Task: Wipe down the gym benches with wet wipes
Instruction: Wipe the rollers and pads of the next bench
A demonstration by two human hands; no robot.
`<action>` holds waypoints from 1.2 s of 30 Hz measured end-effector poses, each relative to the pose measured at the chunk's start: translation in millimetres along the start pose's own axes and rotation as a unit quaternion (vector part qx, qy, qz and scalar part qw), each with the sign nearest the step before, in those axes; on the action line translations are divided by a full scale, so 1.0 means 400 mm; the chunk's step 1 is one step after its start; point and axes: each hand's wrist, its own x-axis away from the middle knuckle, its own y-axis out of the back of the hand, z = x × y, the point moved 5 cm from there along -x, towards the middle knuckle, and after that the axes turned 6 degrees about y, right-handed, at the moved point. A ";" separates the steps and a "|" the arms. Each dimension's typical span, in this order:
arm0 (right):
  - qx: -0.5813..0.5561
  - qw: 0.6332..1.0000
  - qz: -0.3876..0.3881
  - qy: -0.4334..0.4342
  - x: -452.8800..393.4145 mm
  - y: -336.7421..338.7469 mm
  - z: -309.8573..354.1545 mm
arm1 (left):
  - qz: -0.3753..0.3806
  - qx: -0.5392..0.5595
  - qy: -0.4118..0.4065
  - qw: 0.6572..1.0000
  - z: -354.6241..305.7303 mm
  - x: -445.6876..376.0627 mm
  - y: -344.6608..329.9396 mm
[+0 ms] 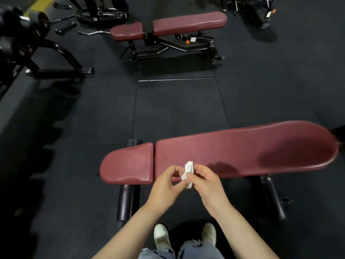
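Both hands, left hand (165, 186) and right hand (209, 186), pinch a crumpled wipe (188, 173) between their fingers above the near bench (233, 152) (no legible writing); second bench (188, 23) stands well apart.

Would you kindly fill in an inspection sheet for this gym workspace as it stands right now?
Surface: near maroon padded bench, flat, made of a short seat pad and a long back pad with a darker patch toward its right end.
Job's things: crumpled white wet wipe, held above the near bench's front edge; far maroon padded bench stands beyond.
Clutter: black bar attachments lying on the dark rubber floor at upper left.
Grippers: left hand and right hand both pinch the wipe.
Cables: nothing seen.
Surroundings: black machine frame at left; more dark equipment at the top; the person's pale shoes below.
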 end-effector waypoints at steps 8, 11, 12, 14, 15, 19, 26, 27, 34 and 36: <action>0.042 0.998 0.033 0.013 -0.032 -0.013 0.036 | 0.046 0.172 0.056 0.982 0.028 -0.036 0.037; 0.051 0.997 0.058 0.000 -0.050 -0.015 0.045 | 0.048 0.166 0.071 0.982 0.025 -0.057 0.026; 0.047 0.997 0.061 -0.003 -0.061 -0.013 0.051 | 0.044 0.167 0.077 0.982 0.027 -0.069 0.026; 0.035 0.998 0.057 -0.018 -0.085 0.001 0.060 | 0.042 0.185 0.088 0.978 0.021 -0.088 0.028; 0.030 0.998 0.057 -0.027 -0.097 0.009 0.063 | 0.041 0.195 0.093 0.976 0.016 -0.097 0.029; 0.032 0.996 0.069 -0.049 -0.147 0.035 0.060 | 0.030 0.204 0.099 0.974 -0.013 -0.133 0.022; -0.006 0.997 0.041 -0.066 -0.203 0.052 0.058 | -0.045 0.009 0.044 0.998 -0.032 -0.192 -0.017; 0.026 0.997 0.032 -0.059 -0.212 0.057 0.056 | -0.062 -0.037 0.025 0.997 -0.042 -0.195 -0.022; 0.074 0.997 0.024 -0.015 -0.242 0.107 0.087 | -0.069 -0.037 0.003 0.997 -0.094 -0.201 -0.052; 0.068 0.997 0.029 -0.015 -0.242 0.116 0.099 | -0.066 -0.026 0.009 0.997 -0.108 -0.209 -0.056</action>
